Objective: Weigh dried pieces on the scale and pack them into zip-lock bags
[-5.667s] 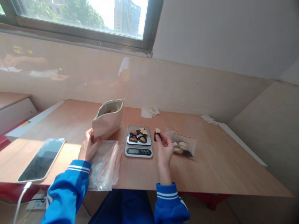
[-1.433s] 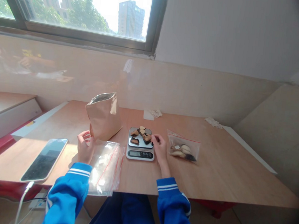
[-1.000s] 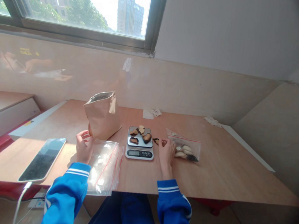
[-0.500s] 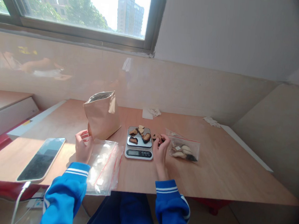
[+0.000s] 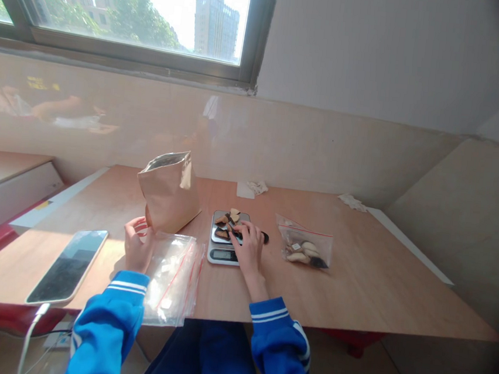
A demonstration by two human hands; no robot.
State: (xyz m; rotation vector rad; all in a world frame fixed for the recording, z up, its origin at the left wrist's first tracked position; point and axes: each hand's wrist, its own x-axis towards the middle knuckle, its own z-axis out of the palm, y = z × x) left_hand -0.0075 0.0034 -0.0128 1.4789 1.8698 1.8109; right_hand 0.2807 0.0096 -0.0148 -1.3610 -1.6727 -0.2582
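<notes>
My right hand is over the kitchen scale, its fingers closed around a dried mushroom slice, mostly hidden. A dark end sticks out to the right of the fingers. Other dried mushroom slices, tan with dark rims, lie on the scale's metal plate. My fingers and wrist cover part of the plate and the buttons. My left hand rests on the table against the lower left edge of a standing, open-topped brown paper bag. Its fingers are loosely curled and apart, holding nothing.
Clear zip bags with red seals lie by my left forearm, overhanging the front edge. A filled zip bag of mushroom pieces sits right of the scale. A phone with a cable lies left. Crumpled tissues are near the wall.
My right hand has moved left from beside the scale onto its plate, taking along the mushroom piece it held. My left hand and the paper bag stay in place.
</notes>
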